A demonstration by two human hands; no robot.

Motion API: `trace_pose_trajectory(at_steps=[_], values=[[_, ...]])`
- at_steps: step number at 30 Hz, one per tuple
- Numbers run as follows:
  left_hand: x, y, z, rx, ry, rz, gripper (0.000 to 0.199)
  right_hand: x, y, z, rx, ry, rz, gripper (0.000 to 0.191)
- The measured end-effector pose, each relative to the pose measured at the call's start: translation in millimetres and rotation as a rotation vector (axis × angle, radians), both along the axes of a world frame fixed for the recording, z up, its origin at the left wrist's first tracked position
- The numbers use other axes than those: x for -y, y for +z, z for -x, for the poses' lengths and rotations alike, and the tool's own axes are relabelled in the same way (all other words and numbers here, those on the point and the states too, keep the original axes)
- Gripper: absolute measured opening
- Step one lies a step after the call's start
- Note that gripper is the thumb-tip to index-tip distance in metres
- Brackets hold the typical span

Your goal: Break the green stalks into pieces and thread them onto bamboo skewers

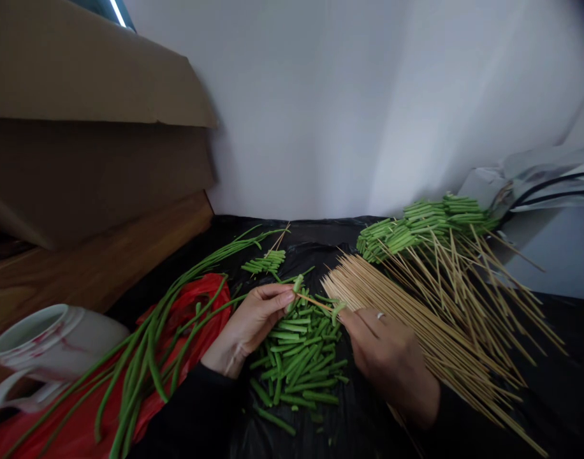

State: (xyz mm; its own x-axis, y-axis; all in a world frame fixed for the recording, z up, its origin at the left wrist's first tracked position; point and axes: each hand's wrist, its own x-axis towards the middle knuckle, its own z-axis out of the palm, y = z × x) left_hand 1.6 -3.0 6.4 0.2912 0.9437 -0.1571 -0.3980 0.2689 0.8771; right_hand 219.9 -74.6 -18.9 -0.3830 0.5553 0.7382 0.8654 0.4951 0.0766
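Observation:
Between the fingertips of my left hand is a short cut piece of green bean, pinched at the tip of a thin bamboo skewer. My right hand, with a ring on one finger, is closed around that skewer. Another bean piece sits on the skewer close to my right fingers. Beneath both hands lies a loose pile of cut green beans. Beside my right hand is a thick bundle of bare bamboo skewers.
Finished bean skewers are stacked at the back right, sticks toward me. A smaller bean skewer lies behind the pile. Long whole beans rest over a red plastic bag. A white mug and cardboard box stand left.

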Motion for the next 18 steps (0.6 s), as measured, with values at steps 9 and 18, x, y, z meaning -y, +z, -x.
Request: trace_pose_trajectory(at_steps=[9,18], values=[[1.0,0.3,-3.9,-0.029,0.062,-0.028,0.028,4.0,1.1,3.1,0.0,-0.005,0.026,0.028],[3.4,-2.6,-4.5,-0.021,-0.026,0.034,0.028,7.7,1.7,5.6,-0.023,0.008,0.044,0.026]])
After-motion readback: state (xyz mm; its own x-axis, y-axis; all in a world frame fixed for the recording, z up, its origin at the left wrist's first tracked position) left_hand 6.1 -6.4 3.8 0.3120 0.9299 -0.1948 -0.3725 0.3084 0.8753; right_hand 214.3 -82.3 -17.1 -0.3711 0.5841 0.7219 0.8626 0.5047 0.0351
